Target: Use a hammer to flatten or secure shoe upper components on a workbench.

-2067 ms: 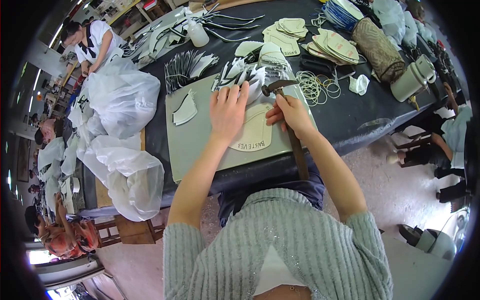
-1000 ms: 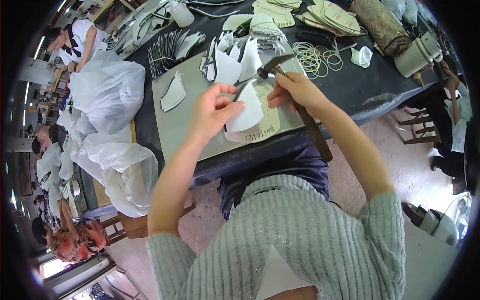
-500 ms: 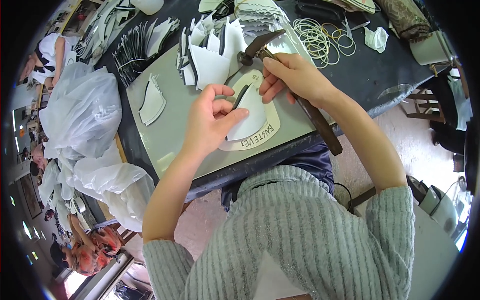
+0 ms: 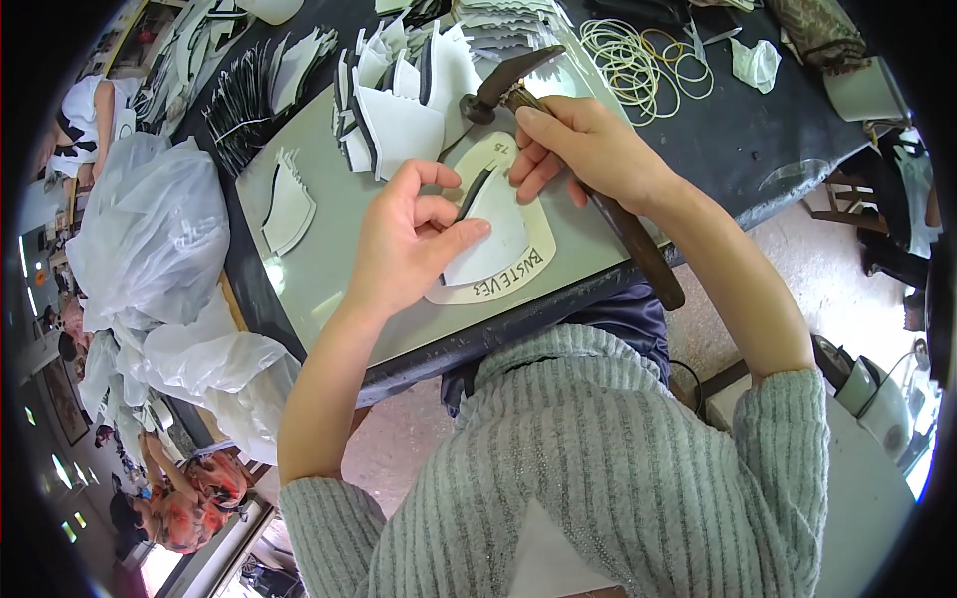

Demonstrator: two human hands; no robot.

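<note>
My left hand [image 4: 401, 237] pinches a white cut piece [image 4: 501, 231] along its black folded edge, thumb on top. The piece lies over a cream, rounded template [image 4: 541, 242] with dark handwriting. My right hand [image 4: 596, 149] is closed around a hammer [image 4: 650, 261], its dark wooden handle slanting beneath the palm toward the table's near edge. The hammer's head points away to the upper left. The right fingertips are bent at the upper right side of the white piece; whether they touch it I cannot tell.
A grey board [image 4: 344, 214] lies under the work. Beyond stand stacked white pieces [image 4: 404, 125]; a single white piece [image 4: 289, 207] lies left. Pale cord loops [image 4: 623, 65] and crumpled white paper [image 4: 755, 65] sit far right. Clear plastic bags [image 4: 159, 224] bulge left. Other people sit farther left.
The view has shifted slightly, so the board and stacks appear farther left. Both hands keep nearly the same grip on the white piece and hammer.
</note>
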